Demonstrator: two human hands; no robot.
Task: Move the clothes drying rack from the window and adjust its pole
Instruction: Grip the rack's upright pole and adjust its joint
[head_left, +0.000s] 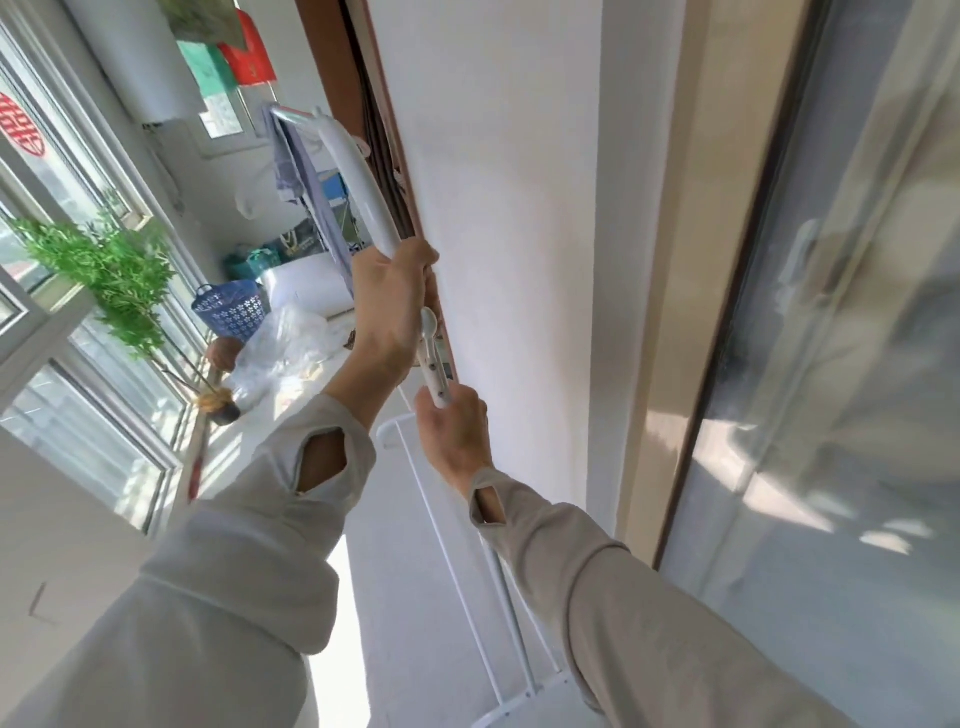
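Observation:
The white drying rack stands close to the white wall. Its thick upper pole (358, 182) rises and bends left at the top into a crossbar with blue-grey cloth (291, 166) hanging from it. My left hand (389, 306) is shut around the lower end of this thick pole. Below it a thinner inner pole (434, 364) with small holes and a white clip sticks out. My right hand (454, 436) is shut around this thinner pole from below. The rack's thin base frame (498, 597) runs down to the floor.
Windows (78, 322) line the left side, with a green potted plant (119, 280) on the sill. A blue basket (234, 312), bags and a white pillow (306, 291) lie farther back. A glass sliding door (831, 364) is on the right.

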